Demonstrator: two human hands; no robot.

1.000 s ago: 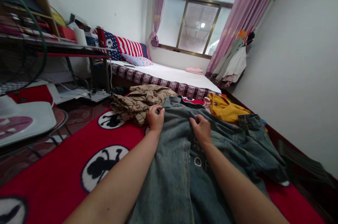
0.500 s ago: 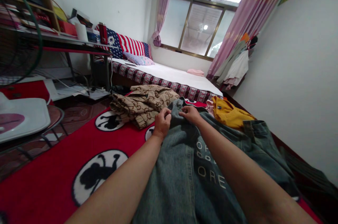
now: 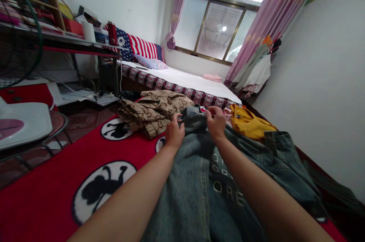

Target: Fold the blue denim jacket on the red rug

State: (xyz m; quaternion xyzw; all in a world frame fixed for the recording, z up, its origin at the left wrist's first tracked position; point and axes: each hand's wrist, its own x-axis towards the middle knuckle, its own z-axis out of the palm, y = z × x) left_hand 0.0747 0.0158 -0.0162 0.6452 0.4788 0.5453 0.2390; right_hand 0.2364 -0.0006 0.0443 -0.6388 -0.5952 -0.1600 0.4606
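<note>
Both hands, left hand [image 3: 174, 134] and right hand [image 3: 216, 121], pinch the denim jacket's [image 3: 196, 181] far collar edge; best kept taut and level

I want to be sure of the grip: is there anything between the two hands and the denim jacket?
Nothing visible. The left hand and the right hand both rest directly on the denim jacket at its far edge. The beige patterned garment and the yellow garment lie beside it, not under the hands.
</note>
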